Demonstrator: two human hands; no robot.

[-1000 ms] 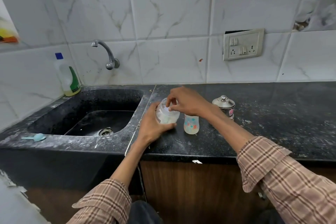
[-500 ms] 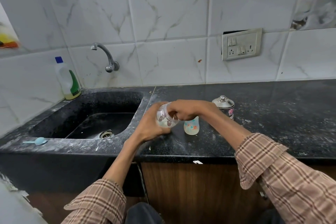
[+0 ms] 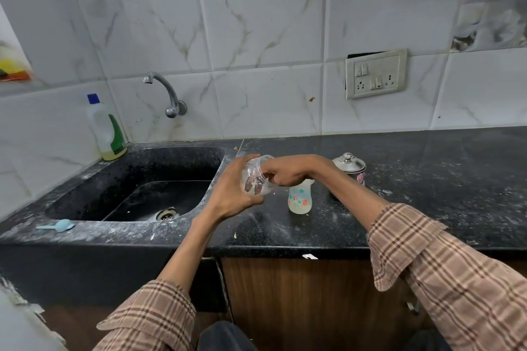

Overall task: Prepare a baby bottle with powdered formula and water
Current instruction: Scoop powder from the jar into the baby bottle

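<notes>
My left hand (image 3: 228, 196) grips a clear plastic jar (image 3: 253, 179) and holds it tilted, its open mouth turned up and to the right. My right hand (image 3: 288, 171) sits knuckles-up at that mouth with its fingers curled. Its fingertips are hidden, so I cannot tell what they hold. Directly below the right hand, a baby bottle (image 3: 299, 199) with small coloured prints stands upright and uncapped on the black counter (image 3: 427, 179). A light blue scoop (image 3: 58, 226) lies on the sink's front edge, far left of both hands.
A steel canister with a knobbed lid (image 3: 349, 165) stands just behind my right forearm. The black sink (image 3: 137, 194) lies to the left, with a tap (image 3: 166, 94) above it and a detergent bottle (image 3: 107, 128) in its corner. White powder dusts the counter.
My left hand has tipped the jar from nearly upright to sideways. My right hand has turned knuckles-up and dropped to the jar's mouth. The baby bottle has stayed put.
</notes>
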